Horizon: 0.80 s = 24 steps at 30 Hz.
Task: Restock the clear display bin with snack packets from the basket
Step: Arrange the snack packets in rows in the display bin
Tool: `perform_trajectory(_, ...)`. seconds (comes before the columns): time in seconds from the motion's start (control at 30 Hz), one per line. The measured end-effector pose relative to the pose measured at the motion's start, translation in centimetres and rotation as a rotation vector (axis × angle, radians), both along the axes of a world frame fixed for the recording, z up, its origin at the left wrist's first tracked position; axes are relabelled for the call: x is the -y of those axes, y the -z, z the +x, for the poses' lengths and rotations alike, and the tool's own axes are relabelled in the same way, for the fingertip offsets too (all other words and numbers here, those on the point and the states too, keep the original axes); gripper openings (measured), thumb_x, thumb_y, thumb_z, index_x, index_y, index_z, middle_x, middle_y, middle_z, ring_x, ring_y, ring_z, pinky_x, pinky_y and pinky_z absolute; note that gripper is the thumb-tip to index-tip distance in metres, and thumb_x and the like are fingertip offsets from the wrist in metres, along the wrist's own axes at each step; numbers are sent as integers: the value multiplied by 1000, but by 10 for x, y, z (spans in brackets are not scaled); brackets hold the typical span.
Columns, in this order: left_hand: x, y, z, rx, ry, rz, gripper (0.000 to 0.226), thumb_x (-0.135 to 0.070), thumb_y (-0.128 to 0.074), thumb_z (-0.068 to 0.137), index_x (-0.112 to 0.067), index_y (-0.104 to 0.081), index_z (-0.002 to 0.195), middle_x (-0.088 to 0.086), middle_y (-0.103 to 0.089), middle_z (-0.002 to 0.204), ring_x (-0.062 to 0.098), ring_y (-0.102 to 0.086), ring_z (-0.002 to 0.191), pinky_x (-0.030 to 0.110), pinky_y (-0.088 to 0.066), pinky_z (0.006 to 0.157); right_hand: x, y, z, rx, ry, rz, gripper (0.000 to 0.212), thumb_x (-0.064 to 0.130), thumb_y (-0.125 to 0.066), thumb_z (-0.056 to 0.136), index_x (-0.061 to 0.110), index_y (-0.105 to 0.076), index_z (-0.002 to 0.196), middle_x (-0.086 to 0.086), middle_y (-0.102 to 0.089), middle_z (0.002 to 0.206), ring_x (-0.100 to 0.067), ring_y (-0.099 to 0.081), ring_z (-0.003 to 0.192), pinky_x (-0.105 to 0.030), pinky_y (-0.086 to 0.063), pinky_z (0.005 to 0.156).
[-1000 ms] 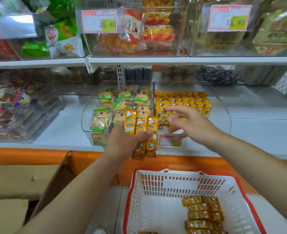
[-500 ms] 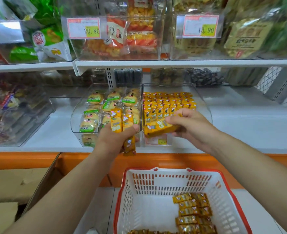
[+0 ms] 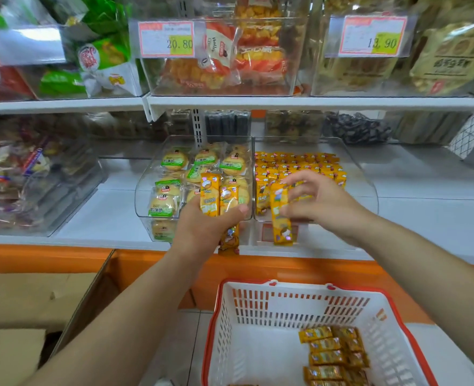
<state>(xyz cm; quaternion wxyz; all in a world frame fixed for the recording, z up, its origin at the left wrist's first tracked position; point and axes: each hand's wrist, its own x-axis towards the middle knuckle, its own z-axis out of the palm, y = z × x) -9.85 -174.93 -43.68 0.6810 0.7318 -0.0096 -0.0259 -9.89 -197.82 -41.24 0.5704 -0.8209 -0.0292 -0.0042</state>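
Note:
My left hand (image 3: 205, 232) grips a small bunch of yellow snack packets (image 3: 210, 197) upright in front of the shelf. Just right of it, my right hand (image 3: 323, 206) pinches one yellow packet (image 3: 280, 215) that hangs lengthwise over the front wall of the clear display bin (image 3: 366, 188). Rows of the same yellow packets (image 3: 297, 162) fill the back of that bin. Below, a white basket with a red rim (image 3: 275, 307) holds several more yellow packets (image 3: 333, 355) in its right corner.
A second clear bin (image 3: 144, 196) with round green-labelled cakes adjoins the display bin on the left. An upper shelf (image 3: 286, 101) with price-tagged bins hangs above. An open cardboard box (image 3: 29, 305) stands at lower left. More bins sit far left.
My right hand has taken one packet from the left hand's bunch and turned it from flat to hanging upright at the bin's front. The left hand keeps fewer packets.

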Motion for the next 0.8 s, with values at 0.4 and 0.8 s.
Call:
perform_trajectory(0.4, -9, 9, 8, -44, 47, 10, 35, -32, -85, 77, -20, -70, 106, -2, -80, 87, 16, -78, 78, 27, -61, 62, 14, 55, 127, 59, 223, -495, 47, 10, -91, 64, 23, -58, 95, 4, -61, 75, -12, -58, 65, -21, -38, 47)
perform_trajectory(0.8, -5, 6, 7, -134, 85, -42, 51, -43, -85, 63, -20, -70, 106, 4, -80, 94, 24, -78, 88, 52, -62, 83, 5, 59, 128, 28, 265, -725, 64, 25, -89, 70, 20, -47, 118, -6, -64, 98, -26, -63, 87, -35, -51, 68)
